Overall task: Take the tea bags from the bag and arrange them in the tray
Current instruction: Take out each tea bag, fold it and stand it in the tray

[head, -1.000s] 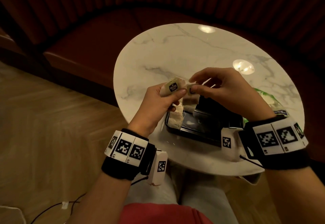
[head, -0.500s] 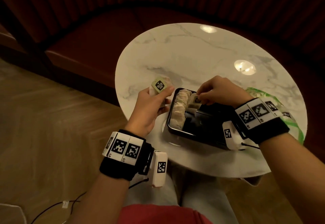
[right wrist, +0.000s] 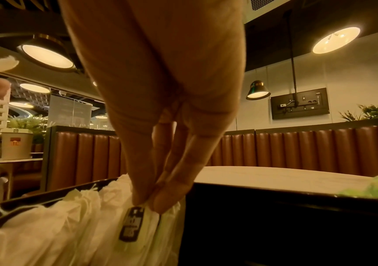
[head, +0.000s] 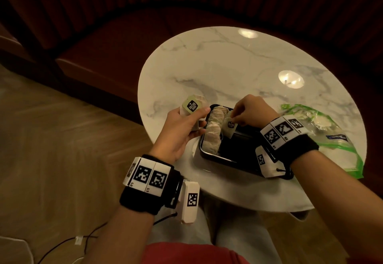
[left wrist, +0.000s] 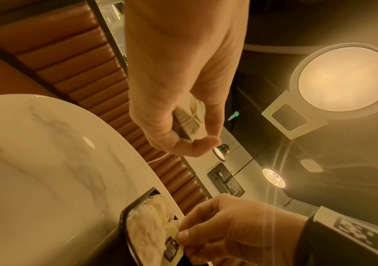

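Note:
A black tray (head: 234,156) sits on the round marble table (head: 228,71), with a row of pale tea bags (head: 213,131) along its left side. My right hand (head: 246,111) pinches one tea bag (head: 229,128) by its top and holds it upright in the tray, beside the row; the same tea bag (right wrist: 135,226) hangs below my fingertips (right wrist: 160,201). My left hand (head: 184,127) holds another tea bag (head: 191,107) with a green tag, above the table's left edge. The clear bag with green trim (head: 323,131) lies to the right.
A red-brown upholstered bench (head: 107,60) curves behind the table. Wood floor (head: 51,149) with a cable lies to the left. The right part of the tray holds no tea bags. Ceiling lights reflect on the marble top.
My right hand has set its tea bag lower into the tray, against the row. My left hand has stayed left of the tray with its tea bag.

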Motion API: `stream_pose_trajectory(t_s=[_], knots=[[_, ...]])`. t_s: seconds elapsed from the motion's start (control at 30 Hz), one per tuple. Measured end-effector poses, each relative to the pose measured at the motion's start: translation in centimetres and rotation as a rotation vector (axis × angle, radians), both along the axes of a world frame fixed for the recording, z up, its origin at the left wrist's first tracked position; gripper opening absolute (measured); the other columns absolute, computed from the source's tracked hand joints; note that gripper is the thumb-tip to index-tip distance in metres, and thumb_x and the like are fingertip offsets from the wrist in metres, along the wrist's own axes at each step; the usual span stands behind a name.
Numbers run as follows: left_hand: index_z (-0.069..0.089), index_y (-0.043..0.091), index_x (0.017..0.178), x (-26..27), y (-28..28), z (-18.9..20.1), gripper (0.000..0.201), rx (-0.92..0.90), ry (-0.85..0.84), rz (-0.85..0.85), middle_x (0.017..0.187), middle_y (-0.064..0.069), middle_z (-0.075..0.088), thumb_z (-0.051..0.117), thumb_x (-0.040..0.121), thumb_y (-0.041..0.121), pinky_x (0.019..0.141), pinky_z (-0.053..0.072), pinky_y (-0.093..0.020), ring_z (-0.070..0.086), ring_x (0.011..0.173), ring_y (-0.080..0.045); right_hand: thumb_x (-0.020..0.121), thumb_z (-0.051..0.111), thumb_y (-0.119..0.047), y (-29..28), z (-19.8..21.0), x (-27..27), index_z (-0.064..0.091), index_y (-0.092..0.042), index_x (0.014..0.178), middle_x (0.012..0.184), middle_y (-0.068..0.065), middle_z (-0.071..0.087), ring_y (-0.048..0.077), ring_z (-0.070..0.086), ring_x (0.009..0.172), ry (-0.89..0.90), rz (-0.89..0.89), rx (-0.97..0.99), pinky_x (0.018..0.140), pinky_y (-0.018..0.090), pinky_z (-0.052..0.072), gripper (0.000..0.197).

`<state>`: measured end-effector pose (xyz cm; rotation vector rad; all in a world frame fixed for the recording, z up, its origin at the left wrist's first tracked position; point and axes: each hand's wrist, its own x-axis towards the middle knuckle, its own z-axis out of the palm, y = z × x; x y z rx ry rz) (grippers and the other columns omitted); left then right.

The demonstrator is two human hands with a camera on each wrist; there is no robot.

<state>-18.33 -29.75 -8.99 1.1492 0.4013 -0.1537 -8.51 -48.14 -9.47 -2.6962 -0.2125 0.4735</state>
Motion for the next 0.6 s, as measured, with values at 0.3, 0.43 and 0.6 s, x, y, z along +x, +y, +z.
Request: stream_pose_trajectory(t_s=[0.3,0.43,0.6], knots=[[0.063,0.014,0.087,0.1,-0.1,-0.5,0.007,0.026,-0.011,-0.039,0.059,0.008,0.066,0.068,0.089,0.009,0.057,0.054,-0.019,0.061,0.055,-0.002,0.080,0.071,-0.003,-1.4,0.8,-0.7,0.073,-0.009,0.083,0.083,0.007,0.070,0.008,0.062,0.063,-0.043,-0.089,0.011,0.048,0.008,0.041,0.007],[0.063,0.013,0.086,0.0,-0.1,-1.4,0.007,0.062,0.021,-0.016,0.066,0.003,0.065,0.066,0.091,0.010,0.055,0.054,-0.019,0.060,0.053,-0.002,0.085,0.063,-0.002,-2.0,0.2,-1.5,0.074,-0.008,0.087,0.077,0.008,0.072,0.009,0.065,0.058,0.071,-0.092,-0.106,0.051,0.016,0.047,0.013],[0.062,0.010,0.090,-0.1,-0.5,-2.5,0.004,0.089,0.095,-0.091,0.071,-0.002,0.062,0.064,0.093,0.012,0.052,0.053,-0.018,0.058,0.055,-0.006,0.090,0.065,-0.014,-1.3,-0.4,-1.8,0.073,-0.003,0.096,0.068,0.003,0.068,0.008,0.062,0.053,0.235,-0.026,-0.198,0.052,0.018,0.048,0.015]])
